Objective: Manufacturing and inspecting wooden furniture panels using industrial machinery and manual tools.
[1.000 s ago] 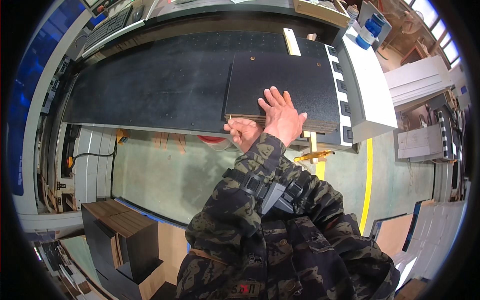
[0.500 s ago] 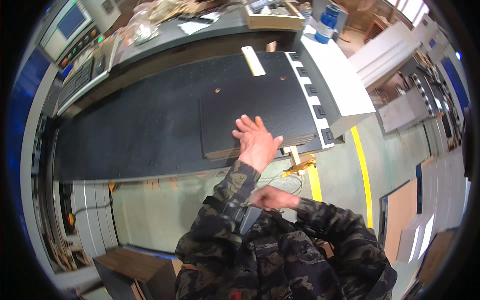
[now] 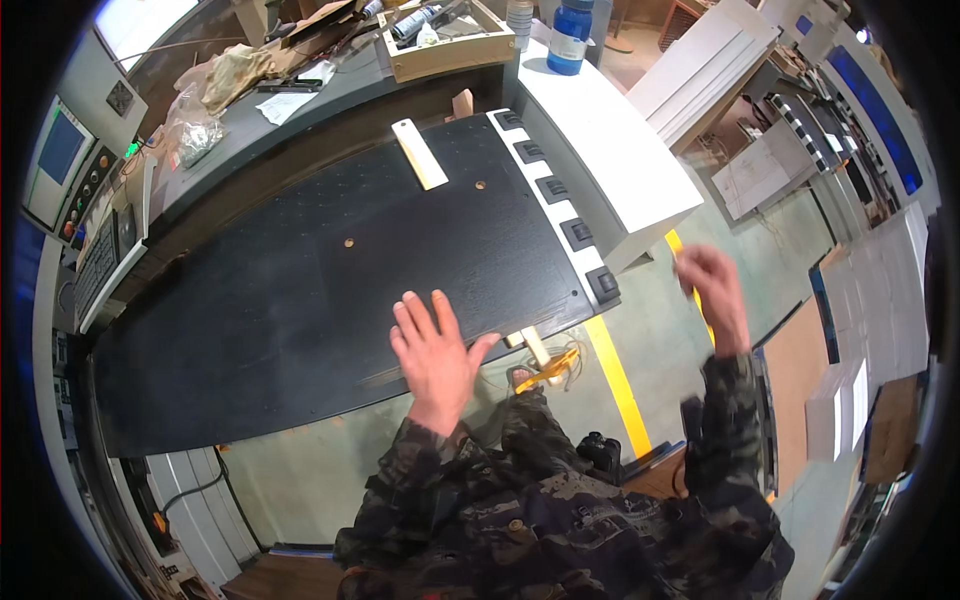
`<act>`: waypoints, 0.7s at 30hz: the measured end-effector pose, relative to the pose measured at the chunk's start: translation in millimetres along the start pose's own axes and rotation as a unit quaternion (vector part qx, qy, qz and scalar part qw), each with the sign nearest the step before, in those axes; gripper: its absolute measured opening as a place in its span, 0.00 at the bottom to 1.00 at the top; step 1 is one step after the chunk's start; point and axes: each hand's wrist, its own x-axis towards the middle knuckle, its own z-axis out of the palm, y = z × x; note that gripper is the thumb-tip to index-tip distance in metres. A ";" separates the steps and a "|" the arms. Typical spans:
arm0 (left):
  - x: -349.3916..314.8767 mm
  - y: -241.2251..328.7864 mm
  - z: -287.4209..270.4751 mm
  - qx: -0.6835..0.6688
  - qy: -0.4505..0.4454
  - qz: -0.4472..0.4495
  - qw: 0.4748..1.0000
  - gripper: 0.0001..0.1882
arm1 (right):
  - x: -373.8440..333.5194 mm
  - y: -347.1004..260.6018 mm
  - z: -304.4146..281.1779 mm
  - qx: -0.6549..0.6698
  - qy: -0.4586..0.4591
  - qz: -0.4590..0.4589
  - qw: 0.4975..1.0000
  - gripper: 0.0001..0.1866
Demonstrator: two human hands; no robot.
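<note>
My left hand (image 3: 435,360) lies on the near edge of a dark board (image 3: 420,255), palm down with its fingers spread. Two small round holes show near the board's far side. The board rests on a long black surface (image 3: 200,340), and layered edges show beside my left hand. Off to the right, my right hand (image 3: 715,290) is raised over the floor, away from the board. Its fingers are curled in and slightly blurred; whether they hold anything is hidden. Past the near edge, a yellow-handled clamp (image 3: 548,370) sticks out to the right of my left hand.
A pale strip (image 3: 420,155) lies at the far edge. Black roller blocks on a white rail (image 3: 552,190) line the right end, beside a white bench (image 3: 610,125) with a blue jar (image 3: 570,38). A wooden tray (image 3: 455,60) stands behind; stacked panels (image 3: 880,290) stand right.
My right hand has moved from beside my left forearm out to the right. My left hand stays flat and spread on the board. The whole view has shifted.
</note>
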 end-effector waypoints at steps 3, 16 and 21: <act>-4.4 -3.2 -0.4 -0.036 0.019 0.000 0.999 0.46 | 99.9 -26.5 30.4 -0.017 0.012 -0.118 0.993 0.11; -15.4 1.8 -0.6 -0.044 -0.056 -0.103 0.992 0.52 | 424.8 -95.8 206.4 -0.225 0.088 -0.271 0.932 0.11; -18.5 4.0 -3.1 -0.049 -0.082 -0.124 0.988 0.54 | 430.3 -99.1 240.5 -0.331 0.071 -0.207 0.918 0.10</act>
